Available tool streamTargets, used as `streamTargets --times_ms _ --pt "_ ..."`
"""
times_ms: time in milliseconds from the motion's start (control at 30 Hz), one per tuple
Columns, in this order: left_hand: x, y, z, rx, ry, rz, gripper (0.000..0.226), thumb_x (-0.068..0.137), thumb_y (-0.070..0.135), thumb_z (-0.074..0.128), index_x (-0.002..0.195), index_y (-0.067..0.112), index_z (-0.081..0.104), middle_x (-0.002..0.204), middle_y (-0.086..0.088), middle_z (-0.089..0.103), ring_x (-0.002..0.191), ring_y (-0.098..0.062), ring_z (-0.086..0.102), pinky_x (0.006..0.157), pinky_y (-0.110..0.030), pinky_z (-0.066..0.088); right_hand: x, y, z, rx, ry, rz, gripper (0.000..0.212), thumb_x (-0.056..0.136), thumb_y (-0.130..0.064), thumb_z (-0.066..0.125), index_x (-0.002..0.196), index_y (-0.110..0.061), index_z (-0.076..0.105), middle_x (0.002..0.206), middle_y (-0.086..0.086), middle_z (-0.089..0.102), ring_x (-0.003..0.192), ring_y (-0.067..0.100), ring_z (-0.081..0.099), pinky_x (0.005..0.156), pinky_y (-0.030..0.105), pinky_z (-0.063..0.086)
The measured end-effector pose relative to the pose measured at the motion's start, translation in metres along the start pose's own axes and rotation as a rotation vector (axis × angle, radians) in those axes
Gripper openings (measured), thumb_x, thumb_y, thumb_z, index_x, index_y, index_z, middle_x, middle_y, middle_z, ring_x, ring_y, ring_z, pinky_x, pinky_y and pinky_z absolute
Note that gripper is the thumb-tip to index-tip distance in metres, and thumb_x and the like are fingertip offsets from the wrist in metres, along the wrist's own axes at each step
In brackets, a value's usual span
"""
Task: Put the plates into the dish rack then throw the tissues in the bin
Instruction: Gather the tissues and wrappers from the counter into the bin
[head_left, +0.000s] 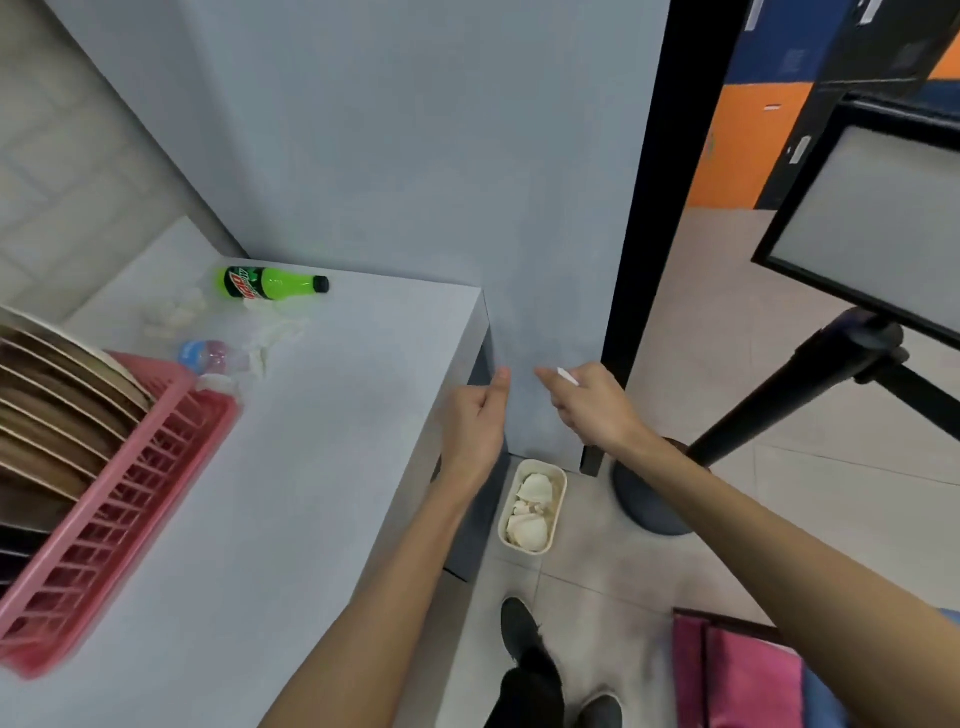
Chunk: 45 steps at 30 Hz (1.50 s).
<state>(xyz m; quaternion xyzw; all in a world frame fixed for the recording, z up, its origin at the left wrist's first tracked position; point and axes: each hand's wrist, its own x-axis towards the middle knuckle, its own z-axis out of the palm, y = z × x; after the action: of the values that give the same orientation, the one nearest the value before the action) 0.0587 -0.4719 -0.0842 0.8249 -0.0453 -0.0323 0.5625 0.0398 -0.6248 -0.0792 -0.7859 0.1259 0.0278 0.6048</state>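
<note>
A white flat-topped bench (311, 467) fills the left and centre of the view. At 9 o'clock on it stands a pink plastic slatted dish rack (119, 499), with a row of round brown and cream plates (57, 405) standing on edge in it. At 11 o'clock a green plastic soda bottle with a black cap (270, 283) lies on its side near the grey-blue wall (415, 156). Just below it are crumpled white tissues (176, 312) loose on the bench, and a clear plastic water bottle with a blue label (208, 356) lies beside the rack's far corner.

Both bare arms reach out past the bench's right edge. The left hand (475, 421) is over that edge with its fingers curled inward and the thumb on top; nothing shows in it. The right hand (597, 405), just at its 3 o'clock and apart from it, pinches a small white scrap (568, 375) between curled fingers, with one finger pointing toward the left hand.

At 6 o'clock from the hands, on the pale tiled floor (675, 571) beside the bench, stands a small cream rectangular bin (558, 499) holding more crumpled white tissue wads (530, 514). A black post on a round base (779, 395) stands at 3 o'clock, and black shoes (519, 623) show at 6 o'clock.
</note>
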Motion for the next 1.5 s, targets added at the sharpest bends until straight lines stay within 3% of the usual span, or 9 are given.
streamTargets --times_ms 167,300,400,567,800,1000,1100,1333,1500 --pt "-0.017 -0.026 0.025 -0.003 -0.042 -0.007 0.059 0.101 0.041 0.050 0.052 0.016 0.031 0.051 -0.002 0.027 0.049 -0.012 0.024 0.049 -0.031 0.023 -0.019 0.042 -0.010 0.055 -0.030 0.104 0.056 0.099 -0.041 0.050 0.046 -0.025 0.039 0.047 -0.007 0.035 0.043 0.011 0.028 0.044 0.023 0.026" --pt "-0.024 -0.054 0.046 -0.048 -0.080 -0.047 0.058 0.102 0.030 0.053 0.055 0.004 0.032 0.052 -0.003 0.030 0.050 -0.009 0.026 0.049 -0.026 0.024 -0.020 0.080 -0.011 0.122 -0.058 0.242 0.036 0.096 -0.035 0.037 0.073 -0.011 0.052 0.069 0.013 0.041 0.060 0.025 0.033 0.053 0.036 0.021" --pt "-0.026 -0.083 0.058 -0.094 -0.119 -0.171 0.042 0.097 0.016 0.049 0.056 0.015 0.037 0.056 0.001 0.036 0.053 -0.007 0.031 0.051 -0.022 0.027 -0.014 0.111 -0.006 0.023 -0.067 0.279 0.037 0.095 -0.028 0.030 0.062 -0.021 0.045 0.062 0.000 0.040 0.051 0.012 0.031 0.046 0.026 0.023" --pt "-0.023 -0.150 0.078 -0.086 -0.185 -0.332 0.024 0.087 0.006 0.043 0.066 0.010 0.054 0.058 0.010 0.046 0.058 -0.009 0.039 0.055 -0.024 0.031 0.002 0.170 0.014 -0.082 -0.066 0.268 0.039 0.090 -0.024 0.037 0.079 0.010 0.052 0.072 0.009 0.047 0.061 0.015 0.040 0.043 0.019 0.027" --pt "-0.010 -0.269 0.122 0.039 -0.266 -0.455 0.034 0.092 -0.001 0.051 0.073 0.026 0.060 0.071 0.017 0.060 0.067 -0.003 0.053 0.062 -0.020 0.041 0.031 0.289 0.058 -0.095 -0.136 0.442 0.022 0.090 -0.004 0.048 0.083 -0.015 0.066 0.070 -0.009 0.057 0.066 0.010 0.052 0.067 0.027 0.043" --pt "0.010 -0.398 0.169 0.071 -0.271 -0.519 0.026 0.091 0.016 0.066 0.073 0.033 0.060 0.086 0.004 0.065 0.080 -0.017 0.059 0.067 -0.029 0.045 0.070 0.403 0.098 -0.074 -0.089 0.515 0.012 0.086 -0.012 0.060 0.090 -0.018 0.070 0.064 -0.011 0.060 0.055 0.005 0.053 0.059 0.024 0.043" --pt "0.027 -0.459 0.189 0.049 -0.278 -0.548 0.017 0.089 0.014 0.070 0.080 0.025 0.063 0.091 0.001 0.066 0.089 -0.020 0.062 0.077 -0.034 0.048 0.095 0.456 0.117 -0.074 -0.105 0.550 0.020 0.083 -0.014 0.061 0.101 -0.017 0.069 0.081 -0.007 0.065 0.070 0.014 0.060 0.065 0.026 0.046" --pt "0.070 -0.565 0.226 0.109 -0.261 -0.602 0.018 0.085 0.009 0.069 0.096 0.023 0.065 0.095 0.009 0.064 0.088 -0.019 0.062 0.068 -0.028 0.049 0.149 0.545 0.148 -0.147 -0.125 0.543 0.041 0.083 -0.011 0.064 0.123 -0.012 0.063 0.115 0.008 0.065 0.093 0.025 0.063 0.082 0.033 0.053" --pt "0.093 -0.607 0.255 0.189 -0.284 -0.524 0.022 0.089 0.005 0.057 0.104 0.019 0.064 0.098 0.008 0.063 0.096 -0.024 0.063 0.075 -0.040 0.059 0.181 0.578 0.157 -0.256 -0.123 0.483 0.041 0.086 -0.010 0.060 0.127 -0.010 0.061 0.118 0.012 0.065 0.102 0.029 0.062 0.078 0.025 0.045"
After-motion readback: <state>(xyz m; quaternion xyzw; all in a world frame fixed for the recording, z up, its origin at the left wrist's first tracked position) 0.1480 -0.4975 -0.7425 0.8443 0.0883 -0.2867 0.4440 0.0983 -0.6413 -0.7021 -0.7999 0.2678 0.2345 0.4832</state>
